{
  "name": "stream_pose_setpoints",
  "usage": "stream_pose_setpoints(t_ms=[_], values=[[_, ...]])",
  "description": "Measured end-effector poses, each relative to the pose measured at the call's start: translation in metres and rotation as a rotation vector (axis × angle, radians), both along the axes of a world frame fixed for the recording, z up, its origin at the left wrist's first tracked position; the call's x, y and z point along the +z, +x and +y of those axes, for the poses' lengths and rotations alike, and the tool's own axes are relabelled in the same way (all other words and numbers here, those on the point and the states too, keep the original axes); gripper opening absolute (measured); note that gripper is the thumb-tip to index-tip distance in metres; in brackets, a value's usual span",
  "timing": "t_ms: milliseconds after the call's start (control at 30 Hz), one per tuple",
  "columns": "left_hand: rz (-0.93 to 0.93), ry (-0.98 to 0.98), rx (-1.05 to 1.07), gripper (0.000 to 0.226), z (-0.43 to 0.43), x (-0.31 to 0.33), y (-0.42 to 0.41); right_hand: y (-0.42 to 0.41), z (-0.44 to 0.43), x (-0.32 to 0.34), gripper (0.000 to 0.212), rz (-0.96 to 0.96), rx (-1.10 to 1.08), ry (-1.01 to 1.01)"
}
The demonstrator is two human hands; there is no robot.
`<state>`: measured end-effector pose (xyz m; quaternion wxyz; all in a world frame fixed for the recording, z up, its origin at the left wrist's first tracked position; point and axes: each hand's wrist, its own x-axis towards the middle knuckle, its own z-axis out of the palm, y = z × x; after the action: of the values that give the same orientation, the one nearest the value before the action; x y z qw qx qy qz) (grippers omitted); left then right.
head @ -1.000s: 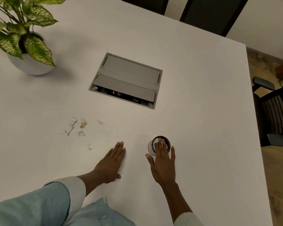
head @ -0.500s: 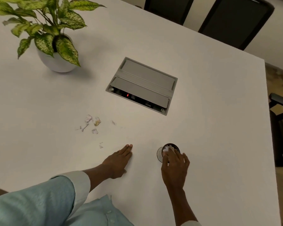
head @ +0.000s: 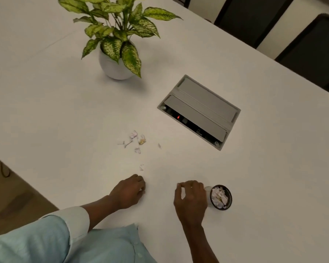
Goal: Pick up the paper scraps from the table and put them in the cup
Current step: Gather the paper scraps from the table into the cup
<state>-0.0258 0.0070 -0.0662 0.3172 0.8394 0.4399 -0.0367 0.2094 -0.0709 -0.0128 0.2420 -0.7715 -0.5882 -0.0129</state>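
The scraps [head: 133, 134] are lying loose on the table [head: 264, 177] at about ten o'clock from the cup [head: 230, 199], which is standing close in and holding a heap of them, probably so each drop is a short trip. The left hand [head: 128, 190] is resting curled at six o'clock of the nearest scrap [head: 141, 167], seemingly going for it, though I cannot tell whether it is pinching anything. The right hand [head: 191, 198] is hanging loosely curled, apparently empty, at the cup's nine o'clock.
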Motion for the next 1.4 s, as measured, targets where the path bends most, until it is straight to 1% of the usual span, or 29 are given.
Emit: stream_pose_setpoints(t_ms=[67,167,267,333,467,567,633,700,800,867,933,1000,1067,1100,1167,1200,1233,1267,1300,1400], values=[[0.015,0.052,0.095,0.010,0.009,0.003,-0.015,-0.020,0.012,-0.007,0.003,0.073,0.088,-0.064],[0.036,0.116,0.224,0.008,0.029,0.004,-0.036,-0.042,0.031,-0.027,0.005,0.108,0.216,-0.178],[0.051,0.144,0.318,0.005,0.052,0.004,-0.053,-0.059,0.051,-0.048,0.011,0.111,0.297,-0.305],[0.076,0.141,0.347,0.009,0.067,0.003,-0.062,-0.071,0.064,-0.058,0.017,0.110,0.332,-0.399],[0.155,0.122,0.359,0.028,0.095,-0.001,-0.074,-0.088,0.090,-0.068,0.045,0.111,0.368,-0.553],[0.190,0.096,0.348,0.053,0.111,-0.006,-0.073,-0.094,0.107,-0.073,0.061,0.074,0.419,-0.604],[0.196,0.068,0.339,0.072,0.119,-0.009,-0.070,-0.097,0.118,-0.076,0.068,0.053,0.439,-0.616],[0.212,0.071,0.319,0.084,0.125,-0.013,-0.066,-0.099,0.130,-0.077,0.073,0.050,0.437,-0.618],[0.221,0.092,0.287,0.096,0.132,-0.019,-0.056,-0.102,0.148,-0.079,0.077,0.055,0.442,-0.622],[0.208,0.088,0.265,0.100,0.136,-0.023,-0.048,-0.104,0.158,-0.081,0.078,0.038,0.470,-0.608],[0.173,0.085,0.240,0.097,0.139,-0.026,-0.041,-0.106,0.166,-0.083,0.078,0.022,0.505,-0.597],[0.135,0.092,0.205,0.090,0.141,-0.027,-0.036,-0.108,0.171,-0.083,0.074,-0.021,0.529,-0.574],[0.103,0.097,0.176,0.073,0.142,-0.028,-0.034,-0.108,0.173,-0.084,0.065,-0.040,0.543,-0.548],[0.088,0.092,0.180,0.060,0.142,-0.028,-0.034,-0.108,0.173,-0.083,0.058,-0.042,0.549,-0.553],[0.074,0.130,0.191,0.036,0.140,-0.028,-0.034,-0.106,0.171,-0.083,0.037,-0.058,0.551,-0.557],[0.073,0.166,0.189,0.030,0.137,-0.029,-0.034,-0.105,0.169,-0.083,0.028,-0.074,0.544,-0.564],[0.078,0.196,0.181,0.025,0.135,-0.030,-0.035,-0.104,0.167,-0.082,0.025,-0.084,0.530,-0.580],[0.089,0.226,0.161,0.019,0.133,-0.031,-0.035,-0.101,0.164,-0.081,0.026,-0.080,0.505,-0.594],[0.099,0.248,0.139,0.017,0.130,-0.031,-0.036,-0.097,0.161,-0.083,0.028,-0.069,0.470,-0.597],[0.115,0.251,0.127,0.030,0.128,-0.029,-0.038,-0.078,0.150,-0.086,0.020,0.022,0.325,-0.578]])
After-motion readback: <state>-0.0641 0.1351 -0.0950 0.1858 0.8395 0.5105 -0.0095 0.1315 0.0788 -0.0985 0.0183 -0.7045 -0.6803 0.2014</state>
